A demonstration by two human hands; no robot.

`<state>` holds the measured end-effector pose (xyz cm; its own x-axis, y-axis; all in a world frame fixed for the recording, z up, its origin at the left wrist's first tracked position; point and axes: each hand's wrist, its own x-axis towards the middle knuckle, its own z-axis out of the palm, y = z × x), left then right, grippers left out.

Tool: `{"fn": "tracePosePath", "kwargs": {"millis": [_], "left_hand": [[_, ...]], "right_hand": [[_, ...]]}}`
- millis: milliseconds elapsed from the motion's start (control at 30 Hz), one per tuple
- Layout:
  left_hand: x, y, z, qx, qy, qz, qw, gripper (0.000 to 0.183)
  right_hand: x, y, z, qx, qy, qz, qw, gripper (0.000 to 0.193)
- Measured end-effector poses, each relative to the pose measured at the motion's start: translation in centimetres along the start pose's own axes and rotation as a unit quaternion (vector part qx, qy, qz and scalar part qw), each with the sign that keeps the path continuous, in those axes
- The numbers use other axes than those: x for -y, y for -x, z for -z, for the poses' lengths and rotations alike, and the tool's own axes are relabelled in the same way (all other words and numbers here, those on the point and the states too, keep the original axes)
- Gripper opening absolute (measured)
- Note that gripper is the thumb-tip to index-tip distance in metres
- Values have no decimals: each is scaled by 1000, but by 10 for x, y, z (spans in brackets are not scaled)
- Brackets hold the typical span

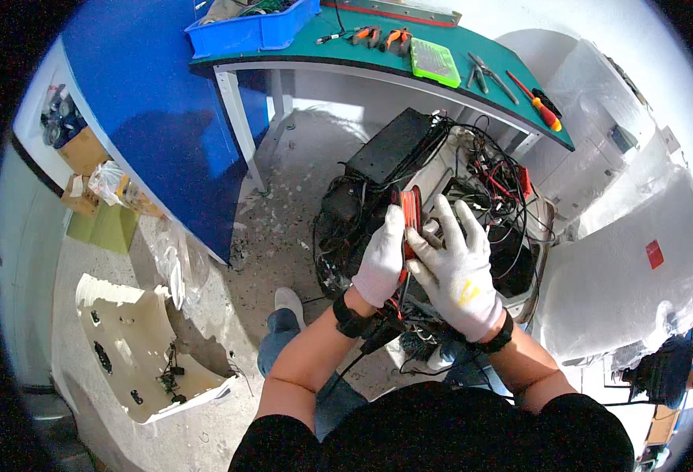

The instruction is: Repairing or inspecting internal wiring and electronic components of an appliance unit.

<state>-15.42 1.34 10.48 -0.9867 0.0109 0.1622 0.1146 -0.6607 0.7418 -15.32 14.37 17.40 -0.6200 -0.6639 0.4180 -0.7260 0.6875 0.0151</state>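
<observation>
Both my hands wear white gloves and meet over a heap of black cables. My left hand [382,259] is closed around an elongated red-and-black object [412,206] with lengthwise stripes, which looks like a bundle of wire; its exact kind is unclear. From the right, my right hand [458,275] comes up against this object. Its fingers are mostly stretched and spread, and the index finger and thumb touch the object's side. Just beyond lies a black box-shaped unit [394,145]. Tangled black cables [504,181], some red among them, fill a pale housing [539,275] under and right of my hands.
A green-topped workbench [323,53] stands ahead, carrying a blue bin [256,31], orange-handled pliers [394,39], a lime-green case [434,61] and a screwdriver [547,114]. A cream plastic shell [138,338] lies at left on the floor. Plastic-wrapped white units [622,275] stand at right.
</observation>
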Motion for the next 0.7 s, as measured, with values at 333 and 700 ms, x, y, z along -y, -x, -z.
{"fn": "tracePosePath", "kwargs": {"millis": [333, 700], "left_hand": [[7, -4, -7, -41, 6, -52, 998, 46], [6, -1, -5, -3, -181, -94, 979, 41]], "right_hand": [[-13, -16, 13, -30, -38, 11, 999, 65], [-4, -21, -5, -43, 72, 5, 996, 76]]}}
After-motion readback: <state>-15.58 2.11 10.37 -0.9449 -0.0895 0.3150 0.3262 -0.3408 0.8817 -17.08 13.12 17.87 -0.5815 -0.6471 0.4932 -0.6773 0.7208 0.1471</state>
